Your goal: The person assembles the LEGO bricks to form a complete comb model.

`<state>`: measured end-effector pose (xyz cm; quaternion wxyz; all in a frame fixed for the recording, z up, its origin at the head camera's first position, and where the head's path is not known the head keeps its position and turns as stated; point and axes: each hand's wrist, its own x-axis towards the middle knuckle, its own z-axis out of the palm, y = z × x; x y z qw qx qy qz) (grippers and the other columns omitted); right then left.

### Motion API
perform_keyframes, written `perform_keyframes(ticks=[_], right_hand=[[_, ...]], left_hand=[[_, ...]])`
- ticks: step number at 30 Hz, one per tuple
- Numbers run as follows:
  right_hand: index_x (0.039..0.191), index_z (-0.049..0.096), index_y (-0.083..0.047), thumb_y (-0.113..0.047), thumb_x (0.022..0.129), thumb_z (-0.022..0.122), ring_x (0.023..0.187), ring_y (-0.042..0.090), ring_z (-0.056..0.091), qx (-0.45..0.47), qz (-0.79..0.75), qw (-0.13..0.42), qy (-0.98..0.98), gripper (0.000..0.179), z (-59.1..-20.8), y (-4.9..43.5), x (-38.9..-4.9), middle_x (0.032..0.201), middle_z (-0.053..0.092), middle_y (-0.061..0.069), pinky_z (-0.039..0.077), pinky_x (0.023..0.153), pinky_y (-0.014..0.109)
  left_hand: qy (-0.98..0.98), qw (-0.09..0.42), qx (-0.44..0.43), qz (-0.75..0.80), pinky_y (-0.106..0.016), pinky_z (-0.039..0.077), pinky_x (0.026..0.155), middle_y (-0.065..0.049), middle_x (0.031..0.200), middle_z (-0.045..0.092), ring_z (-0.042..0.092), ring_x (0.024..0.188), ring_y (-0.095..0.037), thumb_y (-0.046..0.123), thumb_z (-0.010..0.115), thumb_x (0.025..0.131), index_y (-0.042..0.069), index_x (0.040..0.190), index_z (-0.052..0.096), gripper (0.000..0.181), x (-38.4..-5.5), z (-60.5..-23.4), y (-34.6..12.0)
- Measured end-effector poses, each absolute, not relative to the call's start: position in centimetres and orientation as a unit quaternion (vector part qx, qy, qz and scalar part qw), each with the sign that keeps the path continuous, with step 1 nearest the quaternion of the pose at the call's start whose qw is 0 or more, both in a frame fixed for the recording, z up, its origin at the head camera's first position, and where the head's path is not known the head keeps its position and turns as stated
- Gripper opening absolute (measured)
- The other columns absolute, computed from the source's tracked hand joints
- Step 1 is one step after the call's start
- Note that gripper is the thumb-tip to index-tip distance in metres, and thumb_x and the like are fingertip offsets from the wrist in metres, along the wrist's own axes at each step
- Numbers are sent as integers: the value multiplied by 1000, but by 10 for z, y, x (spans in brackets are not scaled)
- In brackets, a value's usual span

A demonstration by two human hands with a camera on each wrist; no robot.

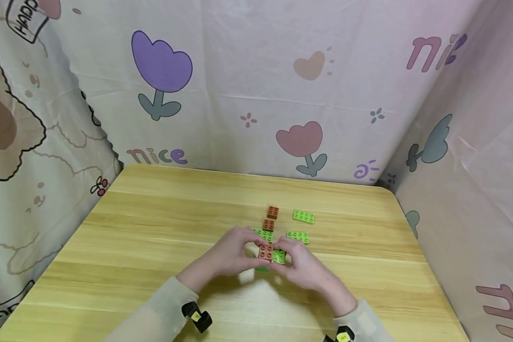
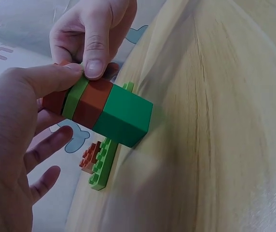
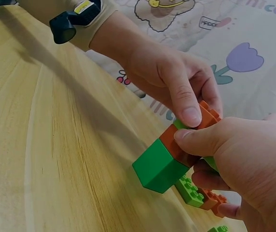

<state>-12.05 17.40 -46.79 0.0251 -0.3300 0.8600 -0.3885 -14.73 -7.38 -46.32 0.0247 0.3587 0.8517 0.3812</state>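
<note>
Both hands meet at a small tower of toy building bricks over the table. At its foot is a dark green block [image 2: 126, 116], with a red-brown brick [image 2: 92, 101] on it. Above lies a light green brick [image 1: 279, 256] that juts out to the right, and a red-brown top brick [image 1: 265, 252] sits on its left part. My left hand [image 1: 235, 251] pinches the top brick between thumb and fingers. With its thumb on the lower red-brown brick, my right hand [image 1: 301, 263] grips the tower from the right; its fingertips are partly hidden.
Behind the hands, two loose red-brown bricks [image 1: 272, 212] lie in a line with a light green brick [image 1: 263, 235]. Right of them lie two more light green bricks, a farther one [image 1: 303, 216] and a nearer one [image 1: 297, 237]. Printed curtains surround the wooden table [image 1: 154, 213].
</note>
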Motion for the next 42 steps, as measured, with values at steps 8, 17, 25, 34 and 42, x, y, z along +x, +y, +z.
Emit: perform_keyframes(ticks=[8, 17, 25, 34, 42], right_hand=[[127, 72, -17, -35, 96, 81, 91, 6, 61, -335, -382, 18, 861, 37, -468, 175, -121, 104, 64, -19, 56, 81, 28], [128, 73, -16, -33, 95, 81, 91, 6, 60, -336, -380, 17, 862, 38, -468, 176, -121, 105, 64, -18, 56, 82, 29], [130, 72, -15, -40, 99, 76, 86, 6, 58, -332, -372, 16, 867, 40, -469, 175, -121, 105, 63, -18, 57, 81, 30], [129, 73, -16, -40, 101, 74, 80, 9, 56, -336, -370, 11, 866, 37, -469, 176, -121, 101, 62, -18, 55, 72, 29], [129, 73, -16, -41, 101, 74, 78, 14, 57, -338, -371, 19, 865, 38, -468, 175, -121, 100, 61, -18, 55, 70, 29]], left_hand=[[848, 31, 371, 377, -45, 46, 105, 25, 108, 71, 65, 104, -3, 44, 88, 87, 25, 118, 79, 37, -150, -461, -72], [831, 48, 356, 424, -44, 50, 102, 24, 111, 69, 63, 108, -4, 41, 89, 87, 26, 120, 77, 37, -148, -470, -72], [833, 29, 348, 430, -42, 51, 102, 24, 113, 69, 62, 109, -3, 50, 87, 87, 28, 120, 76, 41, -147, -476, -71], [828, 7, 357, 433, -39, 54, 96, 23, 108, 69, 62, 104, -2, 45, 85, 90, 25, 116, 77, 33, -145, -478, -69], [830, -20, 365, 421, -43, 52, 97, 24, 107, 70, 63, 101, -1, 49, 83, 91, 26, 114, 77, 33, -143, -480, -69]])
